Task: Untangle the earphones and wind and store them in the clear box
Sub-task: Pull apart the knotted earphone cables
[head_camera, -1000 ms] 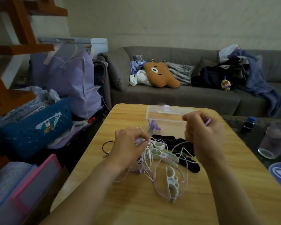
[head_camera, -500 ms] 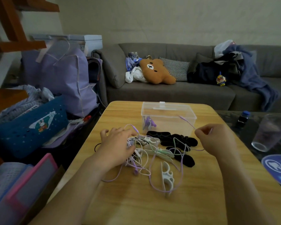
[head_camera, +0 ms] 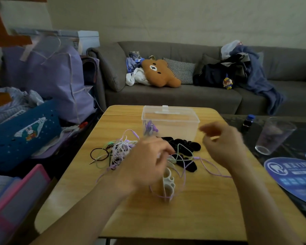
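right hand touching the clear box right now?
Apart. In the head view the right hand is raised in front of the clear box's right corner, fingers blurred, with bare table visible between them.

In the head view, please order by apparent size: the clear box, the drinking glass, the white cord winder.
1. clear box
2. drinking glass
3. white cord winder, partly hidden by the left hand; it is nearer the camera, so its rank against the glass is unsure.

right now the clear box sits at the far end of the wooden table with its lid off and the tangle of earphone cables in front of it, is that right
Not quite: the head view shows the clear box with its lid on, the white latch tab standing at the far rim. The rest holds: it sits at the far end of the wooden table, with the tangle of earphone cables in front of it.
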Demonstrator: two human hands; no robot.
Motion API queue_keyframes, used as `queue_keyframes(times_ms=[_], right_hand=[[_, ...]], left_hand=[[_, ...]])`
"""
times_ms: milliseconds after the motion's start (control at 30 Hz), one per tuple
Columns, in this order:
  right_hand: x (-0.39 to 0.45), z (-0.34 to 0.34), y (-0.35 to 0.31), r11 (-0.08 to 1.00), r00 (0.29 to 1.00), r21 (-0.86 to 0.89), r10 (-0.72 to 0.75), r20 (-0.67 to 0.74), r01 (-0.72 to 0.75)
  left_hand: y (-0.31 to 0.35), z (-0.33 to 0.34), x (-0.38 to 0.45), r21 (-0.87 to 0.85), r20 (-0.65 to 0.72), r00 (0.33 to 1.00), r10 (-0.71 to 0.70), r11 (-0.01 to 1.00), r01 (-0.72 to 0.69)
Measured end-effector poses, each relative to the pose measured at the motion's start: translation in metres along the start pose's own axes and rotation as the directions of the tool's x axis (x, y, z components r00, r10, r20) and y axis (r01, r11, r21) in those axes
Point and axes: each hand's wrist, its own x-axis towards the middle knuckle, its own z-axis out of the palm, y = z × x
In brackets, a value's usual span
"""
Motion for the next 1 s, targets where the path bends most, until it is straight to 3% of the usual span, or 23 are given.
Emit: queue_keyframes(times_ms=[67, 167, 267, 367, 500, 600, 667, 800, 900, 1000], right_hand=[[-0.008, 0.007, -0.008, 0.996, 0.944, 0.073, -0.079, 0.320, 0.059], [-0.012, 0.013, -0.002, 0.994, 0.856, 0.021, -0.102, 0.507, 0.106], [-0.011, 0.005, 0.001, 0.996, 0.800, -0.040, -0.044, 0.599, 0.084], [-0.011, -0.005, -0.002, 0.989, 0.799, -0.140, 0.046, 0.599, 0.048], [-0.011, -0.008, 0.001, 0.983, 0.775, -0.182, 0.094, 0.625, 0.028], [-0.006, -0.008, 0.010, 0.989, 0.814, -0.141, 0.050, 0.578, 0.040], [-0.005, -0.014, 0.016, 0.996, 0.860, -0.092, 0.041, 0.509, 0.007], [-0.005, -0.030, 0.036, 0.945, 0.966, 0.262, 0.141, 0.216, -0.196], [-0.004, -0.030, 0.052, 0.892, 0.954, 0.353, 0.300, 0.009, -0.284], [-0.001, -0.028, 0.054, 0.824, 0.856, 0.415, 0.488, -0.172, -0.386]], left_hand=[[0.019, 0.008, -0.005, -0.026, 0.223, 0.975, -0.004, 1.000, 0.010], [0.022, 0.015, -0.011, 0.203, 0.418, 0.908, -0.041, 0.978, -0.049], [0.016, 0.012, -0.010, 0.209, 0.403, 0.915, -0.032, 0.976, -0.058], [0.011, 0.007, -0.010, 0.127, 0.338, 0.937, -0.092, 0.991, 0.052], [0.005, -0.001, -0.007, -0.245, 0.167, 0.964, -0.206, 0.938, 0.243], [0.004, -0.006, -0.004, -0.501, -0.074, 0.943, -0.325, 0.829, 0.247], [0.003, -0.011, -0.001, -0.549, -0.202, 0.897, -0.393, 0.804, 0.229], [-0.008, -0.016, 0.003, -0.554, -0.333, 0.828, -0.451, 0.804, 0.215], [-0.016, -0.019, 0.006, -0.516, -0.386, 0.795, -0.468, 0.824, 0.235], [-0.016, -0.017, 0.007, -0.541, -0.368, 0.799, -0.475, 0.809, 0.232]])
